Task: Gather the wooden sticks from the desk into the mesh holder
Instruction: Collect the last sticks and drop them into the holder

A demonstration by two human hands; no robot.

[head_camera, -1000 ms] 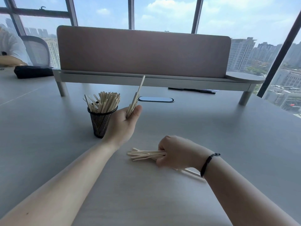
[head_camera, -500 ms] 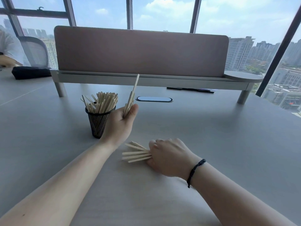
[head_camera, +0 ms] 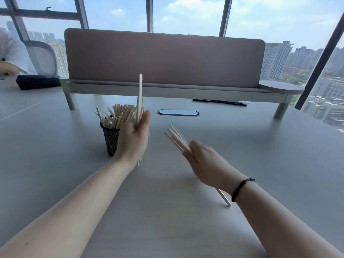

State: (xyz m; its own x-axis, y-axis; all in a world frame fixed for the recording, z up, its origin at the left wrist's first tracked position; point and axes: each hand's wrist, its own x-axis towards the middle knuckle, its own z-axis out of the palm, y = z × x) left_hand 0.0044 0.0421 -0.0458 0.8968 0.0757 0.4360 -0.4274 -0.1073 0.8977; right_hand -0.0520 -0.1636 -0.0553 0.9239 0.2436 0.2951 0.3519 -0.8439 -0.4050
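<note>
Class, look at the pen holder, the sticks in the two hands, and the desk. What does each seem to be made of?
Holder: black metal mesh, probably; its wall shows a fine grid.
Sticks in the left hand and in the right hand: pale unfinished wood, flat and thin.
Desk: smooth matte grey, likely laminate; no grain shows.

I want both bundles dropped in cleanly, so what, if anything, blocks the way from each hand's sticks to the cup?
The left hand holds its sticks right beside the cup, nothing between. The right hand with its sticks has the left hand in its path. The cup is already crowded with sticks.
</note>
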